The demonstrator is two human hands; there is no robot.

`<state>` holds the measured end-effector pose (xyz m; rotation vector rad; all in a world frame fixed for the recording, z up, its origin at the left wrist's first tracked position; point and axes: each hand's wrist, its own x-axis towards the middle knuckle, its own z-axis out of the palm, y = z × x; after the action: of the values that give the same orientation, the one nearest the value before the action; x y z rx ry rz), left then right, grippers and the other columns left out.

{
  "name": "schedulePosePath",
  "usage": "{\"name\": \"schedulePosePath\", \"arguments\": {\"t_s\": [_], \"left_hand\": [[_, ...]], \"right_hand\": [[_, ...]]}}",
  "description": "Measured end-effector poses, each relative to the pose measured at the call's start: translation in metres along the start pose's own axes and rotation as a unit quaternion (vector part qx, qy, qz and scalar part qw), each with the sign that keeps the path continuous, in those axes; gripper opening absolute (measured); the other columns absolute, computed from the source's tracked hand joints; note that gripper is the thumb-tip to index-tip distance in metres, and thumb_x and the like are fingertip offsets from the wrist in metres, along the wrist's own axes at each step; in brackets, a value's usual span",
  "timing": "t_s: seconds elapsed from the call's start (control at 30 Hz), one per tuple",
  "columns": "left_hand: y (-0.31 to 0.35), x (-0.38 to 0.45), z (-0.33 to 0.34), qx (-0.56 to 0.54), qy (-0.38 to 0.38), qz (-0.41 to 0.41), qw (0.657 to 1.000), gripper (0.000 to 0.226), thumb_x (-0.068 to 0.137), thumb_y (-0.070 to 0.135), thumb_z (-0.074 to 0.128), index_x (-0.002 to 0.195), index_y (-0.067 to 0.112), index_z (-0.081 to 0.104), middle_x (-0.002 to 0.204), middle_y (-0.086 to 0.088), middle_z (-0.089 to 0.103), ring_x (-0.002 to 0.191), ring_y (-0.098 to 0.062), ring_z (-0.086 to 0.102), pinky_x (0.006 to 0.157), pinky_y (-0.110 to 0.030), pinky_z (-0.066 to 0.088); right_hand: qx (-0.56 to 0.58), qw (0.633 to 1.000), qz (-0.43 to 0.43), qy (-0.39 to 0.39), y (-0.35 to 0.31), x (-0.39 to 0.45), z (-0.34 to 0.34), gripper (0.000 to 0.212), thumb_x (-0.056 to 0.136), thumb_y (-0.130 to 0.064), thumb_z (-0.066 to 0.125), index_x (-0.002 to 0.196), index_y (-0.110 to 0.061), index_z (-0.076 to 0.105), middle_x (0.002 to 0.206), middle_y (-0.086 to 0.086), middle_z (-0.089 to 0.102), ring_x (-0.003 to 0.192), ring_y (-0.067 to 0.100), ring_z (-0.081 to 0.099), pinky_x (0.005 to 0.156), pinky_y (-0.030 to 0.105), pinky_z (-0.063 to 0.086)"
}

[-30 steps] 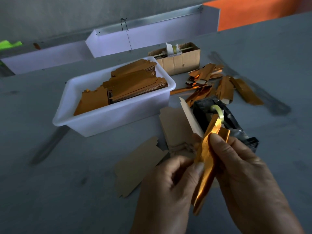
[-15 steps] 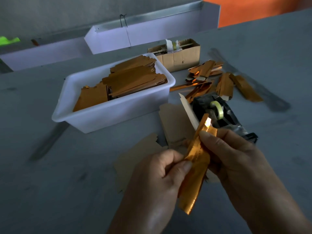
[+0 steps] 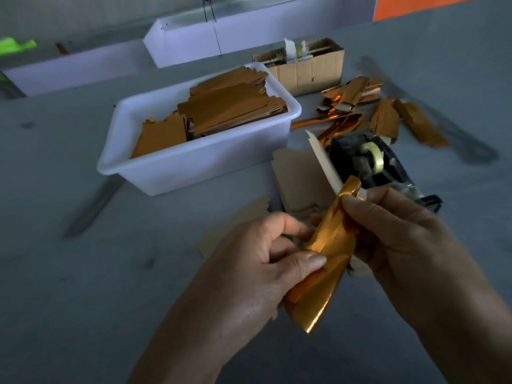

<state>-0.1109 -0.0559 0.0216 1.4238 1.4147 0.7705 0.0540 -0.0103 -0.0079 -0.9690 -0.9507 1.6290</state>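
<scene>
Left hand (image 3: 249, 273) pinches gold foil piece (image 3: 329, 245) at end far from tape dispenser (image 3: 368, 159), right hand (image 3: 401, 236) at near end; long axis points toward tape dispenser; right hand nearer

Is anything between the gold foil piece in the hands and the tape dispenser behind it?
Nothing visible does. The left hand and right hand pinch the gold foil piece, its top end near the tape dispenser. A pale card flap stands upright at the dispenser's left side, beside the path, not across it.
</scene>
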Motion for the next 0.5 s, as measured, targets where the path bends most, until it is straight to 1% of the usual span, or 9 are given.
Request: {"name": "schedulePosePath", "arguments": {"t_s": [0.03, 0.1, 0.17, 0.2, 0.23, 0.3, 0.4, 0.43, 0.5], "left_hand": [[-0.001, 0.001, 0.000, 0.017, -0.005, 0.010, 1.000, 0.012, 0.088, 0.042, 0.064, 0.091, 0.031, 0.065, 0.069, 0.011, 0.070, 0.053, 0.002, 0.058, 0.052, -0.016, 0.042], [-0.003, 0.003, 0.000, 0.028, -0.001, 0.022, 0.999, 0.019, 0.082, 0.046, 0.061, 0.084, 0.028, 0.068, 0.063, 0.011, 0.066, 0.055, 0.000, 0.059, 0.058, -0.022, 0.045], [-0.004, 0.004, 0.002, -0.012, 0.007, 0.019, 1.000, 0.015, 0.080, 0.042, 0.066, 0.085, 0.029, 0.071, 0.065, 0.010, 0.067, 0.060, -0.001, 0.060, 0.060, -0.022, 0.047], [-0.004, 0.006, 0.004, -0.042, 0.008, 0.017, 0.999, 0.010, 0.081, 0.037, 0.069, 0.087, 0.029, 0.072, 0.068, 0.009, 0.069, 0.061, -0.001, 0.061, 0.059, -0.019, 0.046], [-0.004, 0.006, 0.006, -0.068, 0.015, 0.014, 0.997, 0.008, 0.081, 0.034, 0.071, 0.086, 0.028, 0.072, 0.069, 0.008, 0.069, 0.061, -0.002, 0.061, 0.056, -0.016, 0.046], [-0.005, 0.008, 0.013, -0.093, 0.048, 0.010, 0.994, 0.009, 0.079, 0.034, 0.074, 0.081, 0.026, 0.071, 0.065, 0.006, 0.067, 0.057, -0.003, 0.059, 0.051, -0.015, 0.044], [-0.001, 0.010, 0.022, -0.107, 0.086, 0.011, 0.990, 0.014, 0.073, 0.038, 0.078, 0.080, 0.028, 0.071, 0.062, 0.005, 0.067, 0.052, -0.003, 0.058, 0.046, -0.016, 0.042], [0.000, 0.010, 0.024, -0.104, 0.094, 0.012, 0.990, 0.018, 0.071, 0.042, 0.079, 0.080, 0.029, 0.071, 0.061, 0.005, 0.067, 0.051, -0.002, 0.058, 0.046, -0.016, 0.042], [0.000, 0.011, 0.027, -0.089, 0.107, 0.012, 0.990, 0.015, 0.070, 0.040, 0.077, 0.080, 0.032, 0.069, 0.062, 0.005, 0.068, 0.052, -0.002, 0.060, 0.047, -0.017, 0.043]], "right_hand": [[-0.004, 1.000, -0.009, 0.004, 0.000, -0.001, 0.000, 0.011, 0.072, -0.025, 0.062, 0.063, -0.019, 0.064, 0.067, 0.012, 0.069, 0.067, 0.028, 0.069, 0.054, 0.025, 0.054], [-0.009, 1.000, -0.018, 0.007, -0.001, -0.002, -0.002, 0.013, 0.072, -0.026, 0.062, 0.061, -0.021, 0.065, 0.068, 0.013, 0.069, 0.073, 0.032, 0.070, 0.057, 0.027, 0.056], [-0.043, 0.998, -0.032, 0.012, -0.002, -0.003, -0.002, 0.012, 0.071, -0.029, 0.063, 0.063, -0.021, 0.065, 0.070, 0.017, 0.068, 0.079, 0.039, 0.069, 0.064, 0.036, 0.058], [-0.062, 0.997, -0.041, 0.017, -0.003, -0.003, -0.001, 0.013, 0.070, -0.031, 0.064, 0.064, -0.019, 0.065, 0.071, 0.019, 0.067, 0.079, 0.041, 0.068, 0.067, 0.040, 0.059], [-0.073, 0.996, -0.051, 0.026, -0.003, -0.004, 0.000, 0.015, 0.067, -0.032, 0.065, 0.065, -0.017, 0.064, 0.071, 0.019, 0.066, 0.075, 0.039, 0.067, 0.066, 0.039, 0.059], [-0.085, 0.993, -0.065, 0.044, -0.002, -0.006, 0.003, 0.021, 0.061, -0.033, 0.067, 0.065, -0.013, 0.062, 0.067, 0.019, 0.064, 0.065, 0.035, 0.061, 0.059, 0.032, 0.057], [-0.080, 0.994, -0.056, 0.056, -0.003, -0.009, 0.004, 0.017, 0.060, -0.033, 0.067, 0.064, -0.017, 0.063, 0.068, 0.020, 0.063, 0.070, 0.044, 0.060, 0.066, 0.040, 0.056], [-0.080, 0.994, -0.053, 0.052, -0.005, -0.010, 0.003, 0.017, 0.060, -0.033, 0.066, 0.064, -0.017, 0.064, 0.068, 0.016, 0.065, 0.072, 0.044, 0.062, 0.067, 0.039, 0.056], [-0.096, 0.994, -0.049, 0.037, -0.008, -0.010, 0.001, 0.017, 0.061, -0.034, 0.065, 0.067, -0.019, 0.068, 0.065, 0.006, 0.068, 0.066, 0.029, 0.066, 0.063, 0.030, 0.057]]}}
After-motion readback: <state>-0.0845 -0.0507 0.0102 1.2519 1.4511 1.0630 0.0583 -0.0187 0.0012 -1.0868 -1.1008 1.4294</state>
